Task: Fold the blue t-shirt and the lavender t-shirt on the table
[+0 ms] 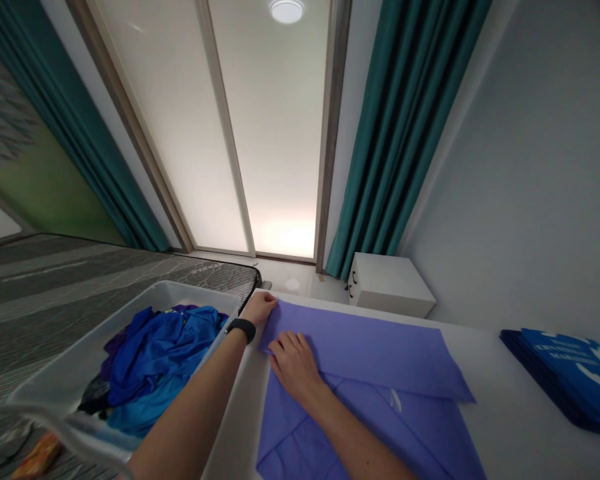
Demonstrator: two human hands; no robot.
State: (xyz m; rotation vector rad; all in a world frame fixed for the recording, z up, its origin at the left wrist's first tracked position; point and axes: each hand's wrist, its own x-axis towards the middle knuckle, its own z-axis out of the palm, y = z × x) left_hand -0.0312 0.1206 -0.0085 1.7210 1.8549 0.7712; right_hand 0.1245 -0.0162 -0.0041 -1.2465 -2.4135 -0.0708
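Observation:
A purple shirt (pixel 375 347) with a small white logo lies spread on the white table, its far part folded over in a wide straight band. At the shirt's far left corner, my left hand (pixel 260 309) pinches the fabric between thumb and fingers; a dark band circles that wrist. My right hand (pixel 296 365) rests palm down on the shirt, close to the left edge of the folded band, its fingers stretched out and slightly bent. Some of the shirt is covered by my right forearm.
Left of the table, a white plastic bin (pixel 145 293) holds crumpled blue clothes (pixel 165 360) on a grey-patterned bed (pixel 55 280). Folded blue shirts (pixel 570 380) are stacked at the table's right. A white cabinet (pixel 393 283) stands beyond, near green curtains (pixel 405 133).

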